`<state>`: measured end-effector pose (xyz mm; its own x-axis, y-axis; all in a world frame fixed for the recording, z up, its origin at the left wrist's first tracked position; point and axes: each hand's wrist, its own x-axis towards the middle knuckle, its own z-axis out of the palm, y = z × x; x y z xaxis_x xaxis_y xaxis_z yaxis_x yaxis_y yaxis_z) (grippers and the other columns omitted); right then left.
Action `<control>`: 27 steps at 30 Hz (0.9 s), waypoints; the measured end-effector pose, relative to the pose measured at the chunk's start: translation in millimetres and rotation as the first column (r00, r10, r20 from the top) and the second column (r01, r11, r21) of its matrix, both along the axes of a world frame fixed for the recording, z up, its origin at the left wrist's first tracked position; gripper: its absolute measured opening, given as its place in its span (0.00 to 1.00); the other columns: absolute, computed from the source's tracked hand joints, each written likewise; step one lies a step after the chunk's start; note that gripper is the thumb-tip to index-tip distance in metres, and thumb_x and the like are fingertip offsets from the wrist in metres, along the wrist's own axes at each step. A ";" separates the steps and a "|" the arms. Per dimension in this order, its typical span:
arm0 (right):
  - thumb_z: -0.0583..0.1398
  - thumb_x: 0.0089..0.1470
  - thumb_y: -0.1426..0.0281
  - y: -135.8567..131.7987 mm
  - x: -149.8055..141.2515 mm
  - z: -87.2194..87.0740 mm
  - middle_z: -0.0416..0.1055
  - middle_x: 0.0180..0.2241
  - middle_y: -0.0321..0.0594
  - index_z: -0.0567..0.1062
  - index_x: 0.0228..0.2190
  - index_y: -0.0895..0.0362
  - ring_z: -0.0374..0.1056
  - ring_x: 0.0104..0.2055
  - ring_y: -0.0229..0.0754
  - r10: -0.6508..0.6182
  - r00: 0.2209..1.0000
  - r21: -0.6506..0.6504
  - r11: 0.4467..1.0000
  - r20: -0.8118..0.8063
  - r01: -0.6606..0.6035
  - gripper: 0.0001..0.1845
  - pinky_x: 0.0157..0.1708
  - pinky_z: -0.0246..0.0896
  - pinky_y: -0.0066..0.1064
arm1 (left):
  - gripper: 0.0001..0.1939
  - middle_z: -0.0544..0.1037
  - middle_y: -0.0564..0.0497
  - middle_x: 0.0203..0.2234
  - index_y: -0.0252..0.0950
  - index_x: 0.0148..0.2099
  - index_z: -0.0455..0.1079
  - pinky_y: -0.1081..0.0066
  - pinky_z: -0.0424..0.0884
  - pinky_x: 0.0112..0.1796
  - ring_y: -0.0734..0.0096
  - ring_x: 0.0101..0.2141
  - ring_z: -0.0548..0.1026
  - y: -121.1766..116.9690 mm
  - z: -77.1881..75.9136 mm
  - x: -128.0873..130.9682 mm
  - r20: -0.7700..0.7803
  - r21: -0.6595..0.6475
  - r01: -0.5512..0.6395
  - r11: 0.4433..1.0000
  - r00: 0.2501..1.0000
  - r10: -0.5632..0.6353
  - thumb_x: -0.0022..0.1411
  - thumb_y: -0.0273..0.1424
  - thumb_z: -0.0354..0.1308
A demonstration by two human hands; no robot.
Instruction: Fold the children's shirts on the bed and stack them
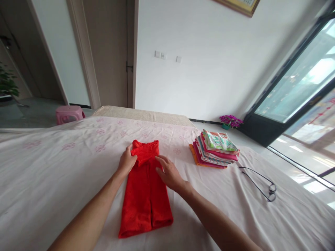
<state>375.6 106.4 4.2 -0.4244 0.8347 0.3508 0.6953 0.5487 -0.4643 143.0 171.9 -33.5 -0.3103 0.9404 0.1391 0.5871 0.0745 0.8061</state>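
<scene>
A pale sheet (78, 170) with pink flowers carries a red garment (141, 191), a folded stack (216, 150) and eyeglasses (272, 188).

I count two hands of mine: left hand (127, 162), right hand (171, 174). One red garment (138, 195). One stack of folded cloths (214, 150), layers pressed too tight for me to number. One pair of glasses (272, 192). One pink stool (69, 113). One pot of purple flowers (230, 121). One leafy green plant (7, 81). Three wall plates (163, 55). One picture frame (251, 12).
</scene>
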 end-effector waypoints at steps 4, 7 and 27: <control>0.53 0.64 0.63 21.3 -8.6 -4.0 0.53 0.68 0.49 0.60 0.65 0.54 0.48 0.69 0.50 -0.039 0.977 0.018 0.999 0.208 0.036 0.30 0.66 0.44 0.49 | 0.31 0.78 0.43 0.52 0.37 0.62 0.64 0.70 0.69 0.49 0.62 0.50 0.76 -7.9 6.0 2.3 -0.105 -0.025 0.075 0.997 0.992 -0.077 0.55 0.28 0.61; 0.49 0.67 0.60 31.8 -13.8 -1.8 0.54 0.67 0.47 0.63 0.63 0.54 0.47 0.70 0.48 -0.027 0.954 -0.048 0.998 0.297 0.043 0.27 0.67 0.39 0.49 | 0.29 0.74 0.39 0.55 0.38 0.59 0.68 0.63 0.67 0.52 0.55 0.52 0.75 -18.0 14.6 3.0 -0.186 -0.064 0.094 0.994 0.977 -0.104 0.54 0.30 0.62; 0.50 0.67 0.55 29.9 -14.5 -22.0 0.43 0.70 0.45 0.52 0.68 0.56 0.38 0.72 0.49 0.019 0.924 0.044 0.998 0.382 -0.039 0.35 0.69 0.32 0.48 | 0.31 0.56 0.37 0.68 0.34 0.69 0.57 0.46 0.50 0.64 0.49 0.68 0.52 -52.0 -8.4 -1.0 -0.687 0.026 0.490 0.871 0.642 -0.341 0.69 0.43 0.47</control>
<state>361.1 136.2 -17.7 -0.5578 0.8059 0.1984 0.7979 0.5865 -0.1391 142.0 119.9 -41.9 0.3438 0.8760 0.3383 0.8888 -0.4198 0.1839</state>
